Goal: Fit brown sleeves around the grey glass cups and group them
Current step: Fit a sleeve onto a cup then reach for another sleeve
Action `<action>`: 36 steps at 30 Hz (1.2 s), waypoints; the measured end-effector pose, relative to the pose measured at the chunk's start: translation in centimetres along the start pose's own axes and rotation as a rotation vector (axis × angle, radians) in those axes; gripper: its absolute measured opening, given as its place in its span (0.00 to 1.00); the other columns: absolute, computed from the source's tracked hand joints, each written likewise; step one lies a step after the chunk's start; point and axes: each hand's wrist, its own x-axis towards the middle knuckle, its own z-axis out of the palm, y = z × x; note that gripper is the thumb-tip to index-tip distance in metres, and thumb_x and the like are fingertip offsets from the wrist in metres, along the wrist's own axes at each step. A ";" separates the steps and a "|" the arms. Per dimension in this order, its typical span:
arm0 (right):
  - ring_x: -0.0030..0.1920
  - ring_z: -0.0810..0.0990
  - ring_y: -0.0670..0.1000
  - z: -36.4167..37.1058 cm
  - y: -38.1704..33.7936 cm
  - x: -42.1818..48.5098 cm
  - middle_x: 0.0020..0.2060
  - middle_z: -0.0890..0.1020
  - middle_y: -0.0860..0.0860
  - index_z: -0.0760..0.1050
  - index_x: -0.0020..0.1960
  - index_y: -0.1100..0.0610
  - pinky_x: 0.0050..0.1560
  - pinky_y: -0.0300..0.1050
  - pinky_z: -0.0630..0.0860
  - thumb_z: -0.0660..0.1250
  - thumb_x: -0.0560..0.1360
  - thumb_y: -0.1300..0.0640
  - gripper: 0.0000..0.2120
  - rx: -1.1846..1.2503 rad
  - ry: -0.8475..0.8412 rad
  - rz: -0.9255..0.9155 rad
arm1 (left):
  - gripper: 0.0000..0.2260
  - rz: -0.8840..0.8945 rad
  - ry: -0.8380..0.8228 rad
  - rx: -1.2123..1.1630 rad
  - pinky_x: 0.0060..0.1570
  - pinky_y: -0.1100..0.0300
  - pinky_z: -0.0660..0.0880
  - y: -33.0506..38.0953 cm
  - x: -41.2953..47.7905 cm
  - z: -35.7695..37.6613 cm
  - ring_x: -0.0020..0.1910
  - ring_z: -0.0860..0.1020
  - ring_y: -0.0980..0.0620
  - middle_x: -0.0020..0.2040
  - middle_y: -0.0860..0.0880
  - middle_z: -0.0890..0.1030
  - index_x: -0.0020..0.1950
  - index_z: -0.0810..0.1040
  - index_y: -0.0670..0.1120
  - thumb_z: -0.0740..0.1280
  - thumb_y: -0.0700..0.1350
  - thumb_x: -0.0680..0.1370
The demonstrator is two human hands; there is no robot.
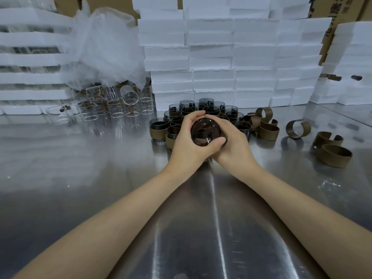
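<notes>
Both hands wrap one grey glass cup (205, 132) over the middle of the steel table, its mouth facing me. My left hand (186, 140) curls round its left side, thumb across the near rim. My right hand (231, 141) grips the right side. The cup's wall and any sleeve on it are hidden by my fingers. Just behind stands a cluster of grey cups with brown sleeves (159, 130). Loose brown sleeves lie to the right: a pile (265, 125), a single open ring (298, 128) and two more (334, 155).
Clear glass beakers (112, 109) stand at the back left under crumpled plastic wrap (104, 49). Stacked white foam boxes (231, 57) wall off the back. The steel table (100, 188) spreads wide in front of me.
</notes>
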 end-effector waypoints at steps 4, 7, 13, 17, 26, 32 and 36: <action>0.61 0.75 0.38 0.1 -0.4 0.1 0.59 0.79 0.41 0.75 0.66 0.48 0.61 0.33 0.72 0.74 0.66 0.64 0.30 0.099 -0.015 0.067 | 0.28 0.019 0.026 0.002 0.56 0.70 0.72 -0.2 0.0 -0.2 0.59 0.77 0.62 0.59 0.57 0.78 0.65 0.70 0.54 0.75 0.45 0.68; 0.57 0.77 0.34 0.1 -0.6 0.1 0.53 0.80 0.33 0.74 0.59 0.37 0.54 0.27 0.71 0.73 0.65 0.64 0.30 0.151 -0.021 0.084 | 0.28 0.033 0.019 0.007 0.55 0.71 0.72 -0.3 -0.1 -0.3 0.60 0.77 0.62 0.59 0.58 0.78 0.67 0.70 0.53 0.75 0.43 0.69; 0.56 0.78 0.38 -0.1 -0.4 0.0 0.53 0.82 0.40 0.75 0.63 0.48 0.59 0.38 0.75 0.78 0.64 0.60 0.29 0.218 -0.033 0.193 | 0.27 0.055 -0.039 0.029 0.62 0.68 0.70 -0.2 -0.1 -0.5 0.64 0.74 0.64 0.63 0.60 0.76 0.74 0.66 0.47 0.67 0.49 0.76; 0.56 0.79 0.41 -0.2 -1.0 -0.3 0.54 0.81 0.43 0.71 0.66 0.49 0.59 0.43 0.77 0.78 0.64 0.53 0.32 0.303 0.035 0.180 | 0.23 0.073 -0.048 0.012 0.66 0.70 0.64 -0.1 -0.2 -0.6 0.70 0.67 0.66 0.72 0.54 0.69 0.77 0.60 0.45 0.55 0.46 0.82; 0.35 0.75 0.58 0.4 -2.2 -0.1 0.41 0.77 0.61 0.78 0.53 0.53 0.33 0.41 0.66 0.63 0.69 0.31 0.28 0.931 -0.260 0.570 | 0.32 0.230 -0.086 0.156 0.71 0.66 0.62 0.4 -0.4 -0.6 0.76 0.60 0.59 0.79 0.51 0.60 0.75 0.61 0.56 0.71 0.50 0.75; 0.21 0.67 0.48 0.6 -1.4 -0.4 0.28 0.68 0.52 0.73 0.37 0.53 0.25 0.39 0.64 0.56 0.69 0.25 0.30 1.155 -0.393 0.705 | 0.29 0.123 -0.124 0.129 0.68 0.58 0.70 0.1 -0.3 -0.9 0.73 0.65 0.58 0.75 0.61 0.65 0.72 0.69 0.54 0.74 0.48 0.73; 0.23 0.69 0.48 0.3 -1.2 -0.2 0.25 0.71 0.50 0.78 0.37 0.54 0.29 0.40 0.63 0.52 0.73 0.27 0.32 1.170 -0.452 0.768 | 0.25 0.053 -0.093 0.174 0.65 0.55 0.73 0.2 -0.3 -0.8 0.64 0.76 0.56 0.67 0.64 0.73 0.64 0.72 0.65 0.76 0.49 0.71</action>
